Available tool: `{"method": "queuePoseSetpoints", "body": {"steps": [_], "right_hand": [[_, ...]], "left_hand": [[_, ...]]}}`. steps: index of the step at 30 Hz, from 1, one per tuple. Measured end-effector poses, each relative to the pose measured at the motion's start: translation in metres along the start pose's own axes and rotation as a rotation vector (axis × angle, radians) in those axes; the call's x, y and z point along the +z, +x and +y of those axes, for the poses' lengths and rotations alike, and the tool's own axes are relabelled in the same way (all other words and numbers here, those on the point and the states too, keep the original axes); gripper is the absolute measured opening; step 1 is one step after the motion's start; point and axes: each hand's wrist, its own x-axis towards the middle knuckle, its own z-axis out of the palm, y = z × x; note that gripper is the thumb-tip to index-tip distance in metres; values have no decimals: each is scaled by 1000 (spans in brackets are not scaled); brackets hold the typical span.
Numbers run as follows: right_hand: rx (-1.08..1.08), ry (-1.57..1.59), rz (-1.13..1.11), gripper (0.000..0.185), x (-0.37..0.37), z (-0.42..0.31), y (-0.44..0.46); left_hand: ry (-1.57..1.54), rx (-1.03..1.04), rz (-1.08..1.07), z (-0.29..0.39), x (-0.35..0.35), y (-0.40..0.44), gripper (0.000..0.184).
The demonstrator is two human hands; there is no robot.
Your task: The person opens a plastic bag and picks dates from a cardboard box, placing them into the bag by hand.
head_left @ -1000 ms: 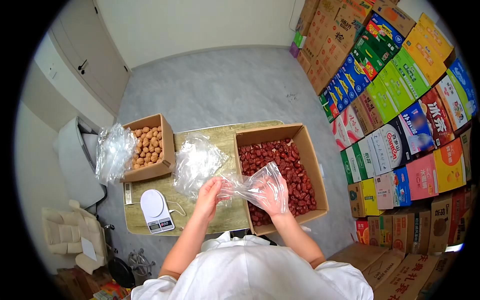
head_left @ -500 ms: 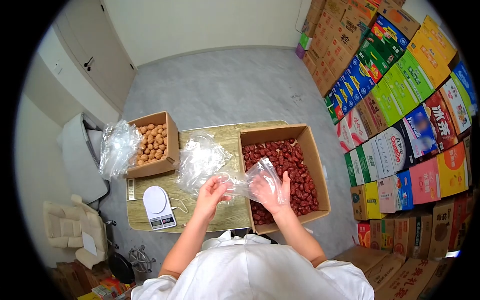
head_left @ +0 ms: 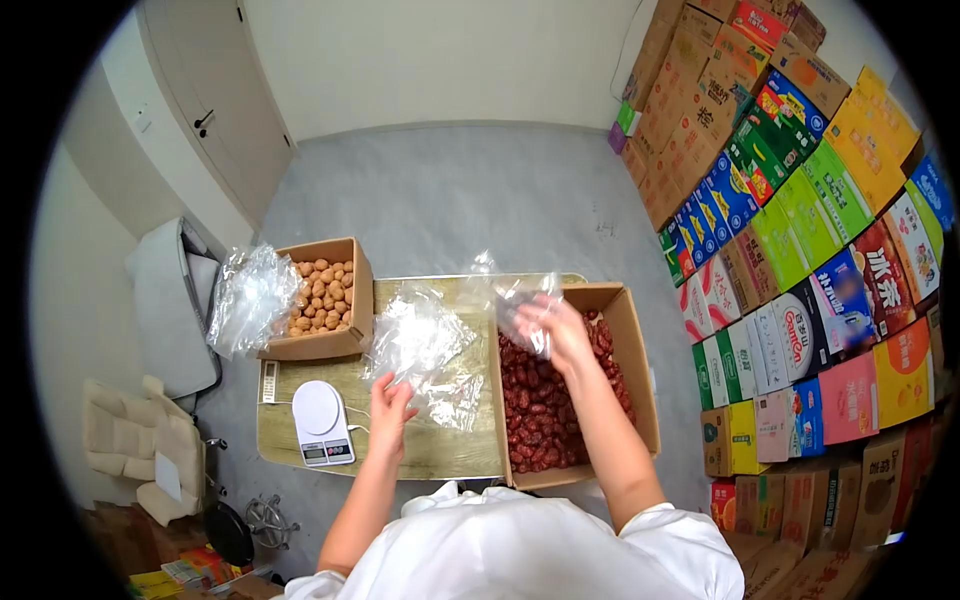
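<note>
My right hand [head_left: 548, 325] is inside or behind a clear plastic bag [head_left: 515, 305], over the far left part of a cardboard box of red dates [head_left: 540, 420]; its fingers look spread, somewhat blurred. Lower left of it, my left hand [head_left: 390, 408] is open with fingers apart and holds nothing, near the edge of a pile of clear bags [head_left: 420, 335] on the wooden table [head_left: 430, 459]. Left of that hand stands a white digital scale [head_left: 320, 415].
A cardboard box of walnuts [head_left: 325, 300] stands at the table's far left, with more clear bags [head_left: 252, 300] over its left side. Stacked cartons [head_left: 790, 310] line the right wall. A beige chair [head_left: 140, 440] and a grey seat [head_left: 170, 310] are at left.
My left hand has let go of the bag and moved down and left. My right hand has moved up and away with the bag, which now trails toward the table's far edge.
</note>
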Motion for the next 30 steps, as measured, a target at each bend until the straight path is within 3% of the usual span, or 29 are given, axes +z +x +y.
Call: {"method": "queuePoseSetpoints", "body": {"steps": [4, 5, 7, 9, 15, 18, 20, 21, 23, 26, 30], "right_hand": [[-617, -467, 204, 45, -32, -25, 95], [-625, -467, 197, 45, -30, -38, 103], [-948, -1080, 446, 48, -25, -53, 116], [-978, -1038, 446, 50, -18, -54, 131], [-859, -1404, 415, 50, -29, -32, 167], [-978, -1579, 252, 43, -38, -22, 173], [-1299, -1651, 230, 31, -43, -16, 174], [-1296, -1655, 230, 31, -44, -14, 172], [-449, -2013, -103, 25, -43, -8, 171], [-280, -1966, -49, 22, -55, 5, 178], [-294, -1858, 155, 29, -44, -11, 173]], "left_hand": [[-21, -32, 68, -10, -38, -9, 48], [-14, -50, 91, -15, -47, -10, 44], [-11, -69, 124, -21, -55, -15, 40], [-43, -99, 148, -24, -61, -21, 37], [-10, -100, 178, -23, -62, -31, 32], [-11, -77, 174, -27, -63, -26, 31], [-14, -84, 172, -26, -61, -25, 30], [-17, -89, 167, -26, -59, -24, 30], [-12, -95, 146, -28, -59, -21, 30], [1, -101, 122, -26, -56, -20, 29], [21, -116, 114, -24, -52, -16, 30]]}}
